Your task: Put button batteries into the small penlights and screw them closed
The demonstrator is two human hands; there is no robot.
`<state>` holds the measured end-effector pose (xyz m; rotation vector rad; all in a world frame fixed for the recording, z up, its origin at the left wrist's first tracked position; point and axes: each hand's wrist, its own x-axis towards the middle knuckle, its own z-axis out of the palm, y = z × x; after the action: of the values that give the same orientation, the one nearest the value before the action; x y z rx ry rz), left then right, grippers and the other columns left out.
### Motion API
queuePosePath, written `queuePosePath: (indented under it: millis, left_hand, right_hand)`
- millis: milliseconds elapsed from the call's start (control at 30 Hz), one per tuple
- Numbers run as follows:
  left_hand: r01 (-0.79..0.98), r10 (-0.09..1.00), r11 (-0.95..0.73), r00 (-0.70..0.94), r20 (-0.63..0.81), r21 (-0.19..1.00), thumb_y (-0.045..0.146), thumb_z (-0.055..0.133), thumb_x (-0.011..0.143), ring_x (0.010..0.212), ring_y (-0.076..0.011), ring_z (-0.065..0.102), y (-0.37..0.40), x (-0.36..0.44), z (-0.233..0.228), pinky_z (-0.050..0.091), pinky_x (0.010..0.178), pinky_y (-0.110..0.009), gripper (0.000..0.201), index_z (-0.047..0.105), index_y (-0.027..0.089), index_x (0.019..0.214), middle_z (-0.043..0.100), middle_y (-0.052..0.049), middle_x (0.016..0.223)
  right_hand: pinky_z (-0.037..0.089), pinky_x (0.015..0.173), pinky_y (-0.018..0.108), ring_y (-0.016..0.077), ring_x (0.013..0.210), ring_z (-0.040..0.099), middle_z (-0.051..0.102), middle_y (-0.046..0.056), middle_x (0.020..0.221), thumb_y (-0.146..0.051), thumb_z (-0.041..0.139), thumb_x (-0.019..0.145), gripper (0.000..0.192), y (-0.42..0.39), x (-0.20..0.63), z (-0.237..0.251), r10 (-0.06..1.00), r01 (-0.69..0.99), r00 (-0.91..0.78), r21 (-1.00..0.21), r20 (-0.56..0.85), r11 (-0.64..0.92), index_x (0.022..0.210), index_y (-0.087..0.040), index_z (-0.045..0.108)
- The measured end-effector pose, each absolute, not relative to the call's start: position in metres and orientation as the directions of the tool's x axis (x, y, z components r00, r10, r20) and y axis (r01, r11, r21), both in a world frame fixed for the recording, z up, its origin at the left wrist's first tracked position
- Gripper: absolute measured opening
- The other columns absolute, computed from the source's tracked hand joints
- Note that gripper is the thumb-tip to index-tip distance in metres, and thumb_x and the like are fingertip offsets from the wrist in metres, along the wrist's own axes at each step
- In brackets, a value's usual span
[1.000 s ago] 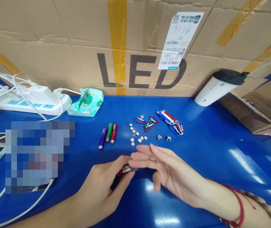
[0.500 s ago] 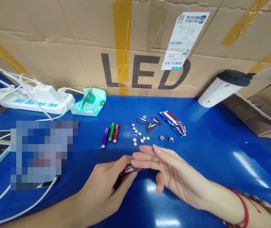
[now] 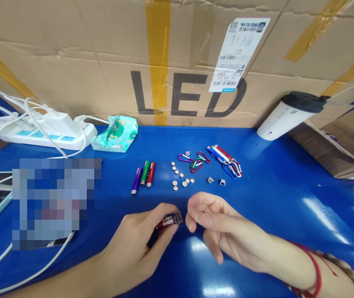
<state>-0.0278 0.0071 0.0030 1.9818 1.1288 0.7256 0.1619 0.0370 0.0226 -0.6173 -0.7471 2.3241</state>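
My left hand point(image 3: 145, 238) is closed round a small dark red flashlight tube point(image 3: 166, 221), pinched between thumb and fingers. A shiny dark metal piece shows at the tube's right end. Just right of that end, my right hand point(image 3: 217, 223) is in the air, fingers loosely curled and partly apart, nothing visible in it. Beyond the hands lie a purple tube point(image 3: 136, 181), a green tube point(image 3: 145, 173) and a red tube point(image 3: 151, 174). Several button cells point(image 3: 181, 175) are scattered to their right, with two small silver metal pieces point(image 3: 222, 182) beside them.
Coloured carabiners point(image 3: 196, 166) and finished-looking mini flashlights point(image 3: 223, 155) with carabiners lie farther back. A tissue pack point(image 3: 117, 134), a power strip point(image 3: 43, 138) and white cables are at left. A lidded cup point(image 3: 285, 118) leans at right before a large carton point(image 3: 102, 62).
My right hand has drawn back a little to the right from the tube's end, and its outstretched fingers have curled. My left hand keeps its hold on the tube.
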Motion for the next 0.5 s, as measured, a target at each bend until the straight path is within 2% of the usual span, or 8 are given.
queuePosePath:
  millis: [500]
  left_hand:
    - [0.471, 0.881, -0.343, 0.46, 0.105, 0.813, 0.022, 0.042, 0.091, 0.059, -0.0102, 0.058, 0.0057, -0.0276, 0.0046, 0.045, 0.058, -0.019, 0.01, 0.049, 0.022, 0.097, 0.062, 0.003, 0.074]
  right_hand:
    - [0.042, 0.034, 0.007, 0.0026, 0.041, 0.056, 0.066, 0.0, 0.07, -0.019, 0.07, 0.072, 0.009, 0.0371, 0.1601, 0.0242, 0.688, -0.393, -0.676, -0.661, -0.264, -0.639, 0.078, -0.015, 0.066]
